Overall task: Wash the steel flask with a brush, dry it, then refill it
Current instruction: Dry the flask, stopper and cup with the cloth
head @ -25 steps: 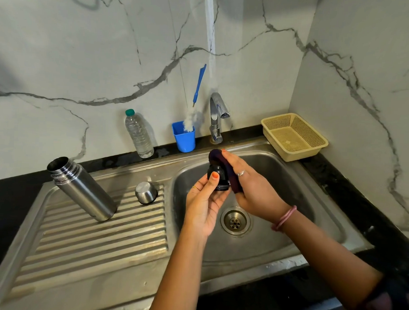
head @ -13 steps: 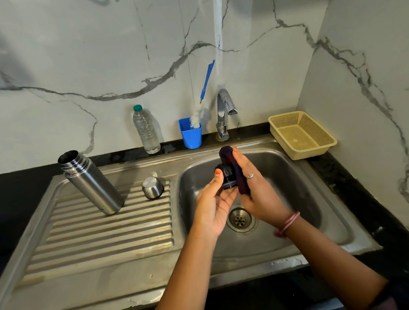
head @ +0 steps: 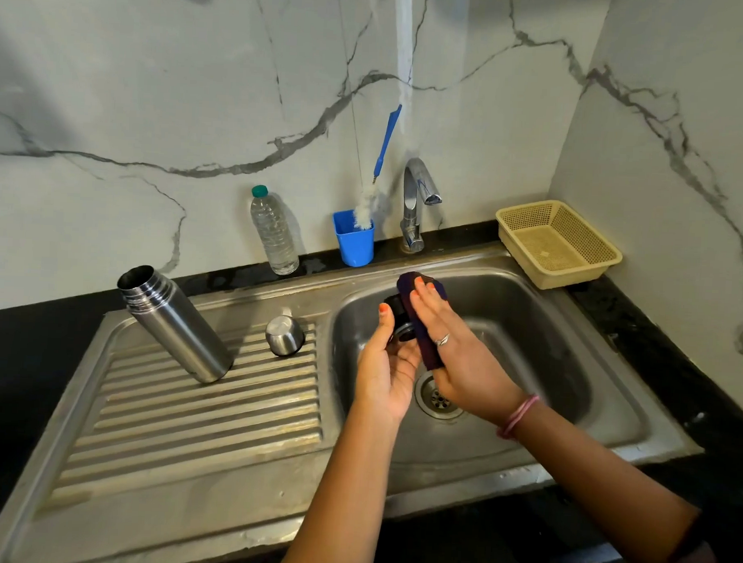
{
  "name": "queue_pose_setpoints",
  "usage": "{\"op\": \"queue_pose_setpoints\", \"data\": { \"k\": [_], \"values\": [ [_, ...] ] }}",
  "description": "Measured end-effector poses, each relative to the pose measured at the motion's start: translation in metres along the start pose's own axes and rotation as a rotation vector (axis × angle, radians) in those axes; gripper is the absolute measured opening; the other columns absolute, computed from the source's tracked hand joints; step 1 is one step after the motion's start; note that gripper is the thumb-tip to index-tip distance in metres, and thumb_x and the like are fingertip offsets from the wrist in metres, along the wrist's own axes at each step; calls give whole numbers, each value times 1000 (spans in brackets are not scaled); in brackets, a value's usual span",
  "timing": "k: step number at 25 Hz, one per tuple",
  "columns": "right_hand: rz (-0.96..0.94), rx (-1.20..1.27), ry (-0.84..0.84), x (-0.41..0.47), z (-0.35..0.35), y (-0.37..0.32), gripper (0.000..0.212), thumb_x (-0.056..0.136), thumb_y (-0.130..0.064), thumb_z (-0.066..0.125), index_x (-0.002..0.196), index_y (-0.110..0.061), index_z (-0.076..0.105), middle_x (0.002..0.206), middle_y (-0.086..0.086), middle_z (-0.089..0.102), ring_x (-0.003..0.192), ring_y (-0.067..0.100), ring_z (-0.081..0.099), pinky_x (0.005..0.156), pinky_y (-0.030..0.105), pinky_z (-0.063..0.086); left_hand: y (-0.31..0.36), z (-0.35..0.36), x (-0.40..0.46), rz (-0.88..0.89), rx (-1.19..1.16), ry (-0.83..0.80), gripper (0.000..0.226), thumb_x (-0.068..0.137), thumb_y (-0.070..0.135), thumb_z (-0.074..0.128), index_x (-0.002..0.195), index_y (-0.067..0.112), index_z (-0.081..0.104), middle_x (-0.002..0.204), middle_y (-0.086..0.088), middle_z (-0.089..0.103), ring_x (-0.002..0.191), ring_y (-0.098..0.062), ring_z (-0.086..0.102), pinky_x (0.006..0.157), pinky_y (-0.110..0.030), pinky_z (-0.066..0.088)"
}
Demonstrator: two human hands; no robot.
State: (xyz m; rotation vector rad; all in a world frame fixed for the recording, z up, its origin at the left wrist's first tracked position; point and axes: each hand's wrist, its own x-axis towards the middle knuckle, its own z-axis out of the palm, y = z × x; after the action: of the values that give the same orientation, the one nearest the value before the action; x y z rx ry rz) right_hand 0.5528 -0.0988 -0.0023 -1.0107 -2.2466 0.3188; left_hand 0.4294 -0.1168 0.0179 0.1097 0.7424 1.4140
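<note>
Purple cloth (head: 421, 326) in your right hand (head: 455, 361) dries black stopper (head: 398, 320) gripped by left hand (head: 385, 367) | steel flask (head: 174, 323) at 9 o'clock | next: refill from water bottle (head: 274, 232).

Orange-painted nails, silver ring (head: 442, 339), pink bracelet (head: 518, 416)
</note>
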Motion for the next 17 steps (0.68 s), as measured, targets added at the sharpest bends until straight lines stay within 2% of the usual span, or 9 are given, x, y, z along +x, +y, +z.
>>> {"op": "queue_pose_setpoints", "data": {
  "k": [2,5,6,8,11,13,15,17],
  "values": [
    [-24,-19,-15,-2,7,2,73,86,-6,43,152,-11,12,160,3,7,148,15,6,119,36,20,2,-3,0,3,25,19,34,89,26,65,114,3,65,103,-16,74,91,-23,73,81,-33,60],
    [157,125,-97,-1,14,15,84,86,2,51,154,-21,7,161,-5,7,146,12,16,117,35,28,7,-14,-1,13,68,100,28,85,20,72,107,4,66,98,-15,74,90,-22,73,77,-32,60],
    [202,140,-135,-1,18,17,86,85,4,52,154,-23,7,160,-4,12,145,14,22,116,35,29,11,-21,1,37,95,132,25,85,18,72,105,5,66,96,-14,74,89,-21,72,76,-30,59],
    [269,193,-154,-4,30,17,83,86,4,51,153,-24,10,157,-1,25,136,17,38,111,25,31,21,-37,4,113,211,173,25,84,16,73,105,7,65,96,-10,72,86,-16,69,75,-27,55],
    [372,323,-112,-3,43,10,77,87,6,48,152,-23,18,147,0,40,121,17,51,96,10,34,34,-68,6,258,468,207,45,78,11,79,120,14,63,111,-7,69,96,-15,68,80,-28,54],
    [430,383,-88,1,49,4,76,87,10,47,151,-21,20,139,-1,44,116,9,50,92,0,32,47,-87,3,371,752,270,56,73,11,84,123,21,62,115,-2,68,102,-16,67,86,-29,56],
    [453,422,-68,5,54,0,75,87,12,46,150,-20,21,138,-1,45,122,8,47,99,4,32,60,-107,0,460,1014,293,65,70,12,86,128,24,59,114,3,66,103,-13,65,92,-29,54],
    [467,451,-55,6,59,-2,75,87,12,45,150,-20,22,138,-3,44,125,10,46,104,12,31,74,-124,-2,477,1145,294,76,70,9,86,136,21,51,115,5,61,104,-12,62,94,-25,49]
  ]
}}
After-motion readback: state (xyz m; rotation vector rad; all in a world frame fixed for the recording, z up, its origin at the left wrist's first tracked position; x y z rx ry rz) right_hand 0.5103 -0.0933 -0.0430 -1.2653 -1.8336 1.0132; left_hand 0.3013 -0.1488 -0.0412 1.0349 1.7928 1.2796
